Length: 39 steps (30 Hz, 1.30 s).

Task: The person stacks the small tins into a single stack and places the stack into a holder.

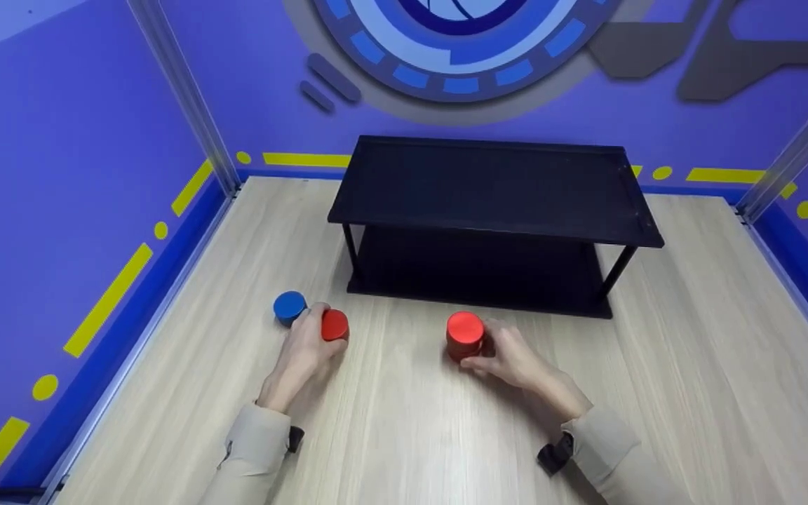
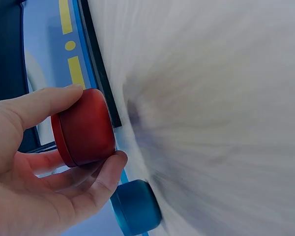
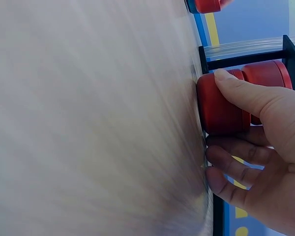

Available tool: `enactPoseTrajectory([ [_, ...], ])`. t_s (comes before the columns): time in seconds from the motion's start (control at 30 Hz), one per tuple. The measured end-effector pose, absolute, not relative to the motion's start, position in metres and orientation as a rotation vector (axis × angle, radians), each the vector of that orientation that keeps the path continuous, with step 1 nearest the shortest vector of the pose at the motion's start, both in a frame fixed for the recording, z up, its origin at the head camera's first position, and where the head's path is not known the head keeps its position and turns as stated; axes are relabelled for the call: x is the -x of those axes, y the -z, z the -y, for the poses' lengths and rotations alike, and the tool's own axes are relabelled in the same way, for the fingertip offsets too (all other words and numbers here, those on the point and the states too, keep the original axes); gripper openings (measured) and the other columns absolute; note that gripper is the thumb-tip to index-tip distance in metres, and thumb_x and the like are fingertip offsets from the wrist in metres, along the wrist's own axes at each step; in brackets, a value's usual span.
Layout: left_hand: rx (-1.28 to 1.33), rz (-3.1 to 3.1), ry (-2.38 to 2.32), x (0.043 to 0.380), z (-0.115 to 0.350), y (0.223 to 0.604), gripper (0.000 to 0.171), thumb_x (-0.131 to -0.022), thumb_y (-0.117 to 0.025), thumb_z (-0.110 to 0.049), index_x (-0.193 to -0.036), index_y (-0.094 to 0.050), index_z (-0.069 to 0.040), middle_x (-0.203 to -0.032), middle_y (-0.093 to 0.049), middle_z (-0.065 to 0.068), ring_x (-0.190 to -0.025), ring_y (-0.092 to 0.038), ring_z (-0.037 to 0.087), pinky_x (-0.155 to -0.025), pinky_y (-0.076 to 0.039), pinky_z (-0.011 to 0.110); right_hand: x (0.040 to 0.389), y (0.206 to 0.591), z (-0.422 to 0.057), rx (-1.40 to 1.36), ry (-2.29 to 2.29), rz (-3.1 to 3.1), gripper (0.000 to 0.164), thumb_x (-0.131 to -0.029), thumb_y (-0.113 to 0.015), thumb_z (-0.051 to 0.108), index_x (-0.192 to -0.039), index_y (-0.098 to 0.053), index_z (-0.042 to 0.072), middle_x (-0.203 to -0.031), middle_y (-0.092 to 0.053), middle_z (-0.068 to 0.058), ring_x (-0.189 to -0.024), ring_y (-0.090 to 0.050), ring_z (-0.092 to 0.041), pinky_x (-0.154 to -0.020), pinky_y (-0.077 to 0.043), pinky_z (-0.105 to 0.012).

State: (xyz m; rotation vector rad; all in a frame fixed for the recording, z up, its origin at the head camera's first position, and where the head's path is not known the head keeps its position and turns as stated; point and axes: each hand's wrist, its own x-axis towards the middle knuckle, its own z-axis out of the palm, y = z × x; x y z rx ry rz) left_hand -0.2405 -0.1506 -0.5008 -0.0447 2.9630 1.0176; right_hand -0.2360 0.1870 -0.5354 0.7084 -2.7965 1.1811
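Note:
My left hand [image 1: 304,344] holds a small round red tin [image 1: 335,325] between thumb and fingers. In the left wrist view that red tin [image 2: 86,128] shows a lid seam and seems a little off the tabletop. A blue tin [image 1: 290,308] stands just left of it on the table. My right hand [image 1: 513,354] grips the lower red tin [image 3: 221,105] of a stack of two, thumb on one side and index finger on the other. The upper red tin [image 1: 465,328] sits on top of it. The right hand's other fingers are spread apart from the tin.
A black two-tier rack [image 1: 495,186] stands behind the tins, with its lower shelf [image 1: 474,270] close to the table. Blue printed walls [image 1: 81,175] enclose the wooden tabletop [image 1: 404,421] at the back and sides. Metal posts [image 1: 190,98] mark the corners.

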Motion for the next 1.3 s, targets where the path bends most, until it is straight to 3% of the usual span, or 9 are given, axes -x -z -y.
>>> enactPoseTrajectory([
  [0.43,-0.005,-2.997,-1.01,0.238,0.14,0.497,0.061,-0.074,-0.078,-0.006,-0.13,-0.052,0.0,-0.118,-0.06,0.024,-0.106,-0.062,0.036,-0.09,-0.053,0.048,0.235,0.535,-0.187,-0.7,-1.193,2.801,0.05,-0.073,-0.084,0.025,-0.114,-0.062,0.006,-0.091,-0.062,0.0,-0.079,-0.058,-0.017,-0.068,-0.049,-0.026],
  [1.3,-0.09,-3.016,-1.041,0.235,0.123,0.482,0.063,-0.074,-0.079,-0.007,-0.131,-0.052,-0.002,-0.122,-0.059,0.022,-0.109,-0.061,0.035,-0.092,-0.052,0.046,0.235,0.537,-0.186,-0.698,-1.155,2.806,0.052,-0.073,-0.084,0.024,-0.116,-0.063,0.004,-0.099,-0.066,-0.002,-0.083,-0.056,-0.012,-0.075,-0.048,-0.027],
])
